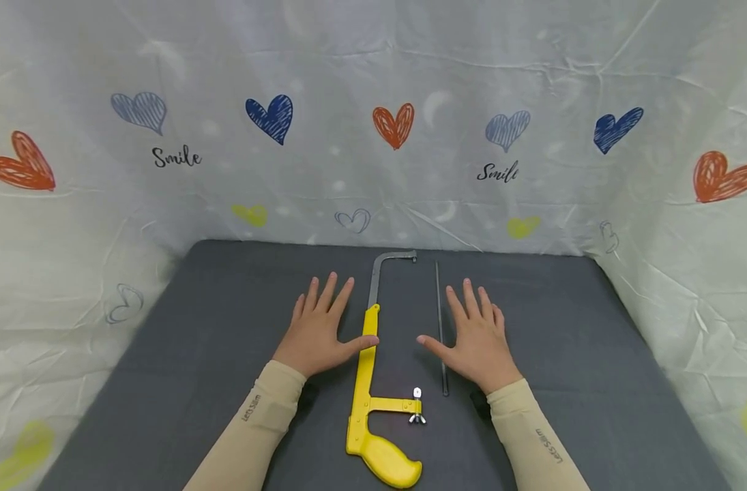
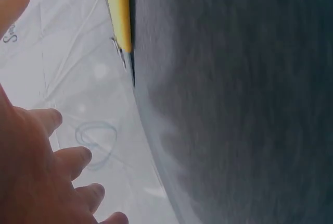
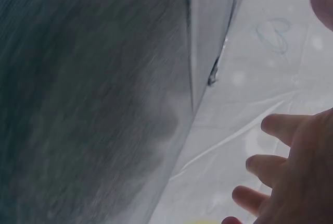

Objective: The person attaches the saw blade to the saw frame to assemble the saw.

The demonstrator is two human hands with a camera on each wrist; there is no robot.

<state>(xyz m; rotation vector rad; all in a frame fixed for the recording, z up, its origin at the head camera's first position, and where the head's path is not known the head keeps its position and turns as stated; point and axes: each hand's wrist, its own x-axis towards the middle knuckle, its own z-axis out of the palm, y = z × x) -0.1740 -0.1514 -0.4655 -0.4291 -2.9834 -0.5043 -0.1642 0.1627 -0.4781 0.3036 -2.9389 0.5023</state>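
Note:
A hacksaw frame [image 1: 364,368] with a yellow body, a yellow handle [image 1: 390,464] and a grey metal front arm lies on the dark table, no blade fitted across it. To its right lies a thin hacksaw blade [image 1: 439,320]. My left hand [image 1: 318,334] is spread above the table just left of the frame, its thumb passing over the yellow bar in the head view. Over by the blade, my right hand [image 1: 477,337] is spread too, thumb crossing above it. Neither hand holds anything. The left wrist view shows part of the yellow frame [image 2: 119,10] beyond the fingers.
A wing nut [image 1: 417,419] sits on the frame's short crossbar. The dark grey tabletop [image 1: 563,327] ends at a light curtain [image 1: 324,170] printed with hearts, which encloses the back and both sides.

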